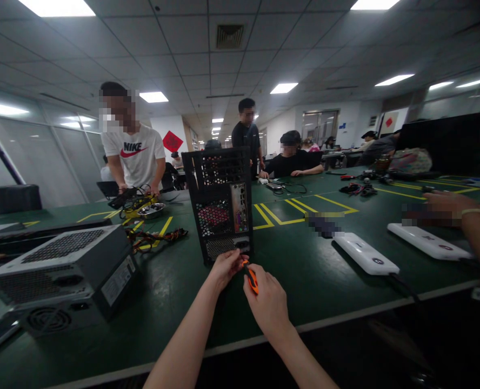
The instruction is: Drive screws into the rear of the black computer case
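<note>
A black computer case (193, 189) stands upright on the green table, its back panel with ports and power supply facing me. My right hand (270, 300) is closed around a screwdriver (252, 278) with an orange and black handle, pointed at the lower right corner of that panel. There my left hand (225, 269) has its fingers pinched together, by the screwdriver's front end. Whatever lies between those left fingers is hidden, and so is the screwdriver's tip.
Two stacked grey power supplies (114, 281) sit at the left. Bundled cables (162, 237) and a metal bowl (151, 210) lie behind them. White power banks (365, 254) are on the right, near a co-worker's arm (473, 227). Other people stand or sit across the table (305, 302).
</note>
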A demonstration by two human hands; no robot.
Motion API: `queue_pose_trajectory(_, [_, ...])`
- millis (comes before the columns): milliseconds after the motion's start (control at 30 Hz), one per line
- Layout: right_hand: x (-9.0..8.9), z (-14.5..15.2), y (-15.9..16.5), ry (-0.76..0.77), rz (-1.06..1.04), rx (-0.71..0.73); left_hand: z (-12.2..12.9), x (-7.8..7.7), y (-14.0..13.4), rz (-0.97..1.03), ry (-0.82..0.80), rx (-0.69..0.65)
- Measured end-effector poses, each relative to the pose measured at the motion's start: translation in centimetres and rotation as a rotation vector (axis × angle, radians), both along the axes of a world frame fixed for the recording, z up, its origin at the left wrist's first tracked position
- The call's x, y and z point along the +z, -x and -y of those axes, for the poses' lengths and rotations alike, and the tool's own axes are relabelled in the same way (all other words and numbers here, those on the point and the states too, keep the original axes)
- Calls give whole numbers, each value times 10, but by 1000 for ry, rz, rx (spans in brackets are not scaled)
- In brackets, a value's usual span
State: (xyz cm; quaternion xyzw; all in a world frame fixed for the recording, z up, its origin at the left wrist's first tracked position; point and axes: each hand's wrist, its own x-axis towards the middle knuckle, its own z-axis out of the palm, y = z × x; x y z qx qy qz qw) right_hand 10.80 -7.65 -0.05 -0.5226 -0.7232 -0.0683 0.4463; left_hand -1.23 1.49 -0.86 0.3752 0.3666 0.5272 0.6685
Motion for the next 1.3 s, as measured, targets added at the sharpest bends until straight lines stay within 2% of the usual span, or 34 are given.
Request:
queue_pose_trajectory(333, [4,2,-1,16,59,-1,-2,-1,0,-1,-16,30])
queue_pose_trajectory(600, [1,1,1,54,-73,66,-1,-1,0,-31,-39,47])
queue_pose_trajectory(967, [2,1,1,-11,-78,140,0,0,-1,-65,-64,84])
queue_pose_trajectory(1200, [2,-1,1,-62,-62,67,-2,-2,-1,-68,-63,87])
queue_pose_trajectory(1300, [1,-1,1,-22,-71,57,-1,-1,-1,-69,-63,88])
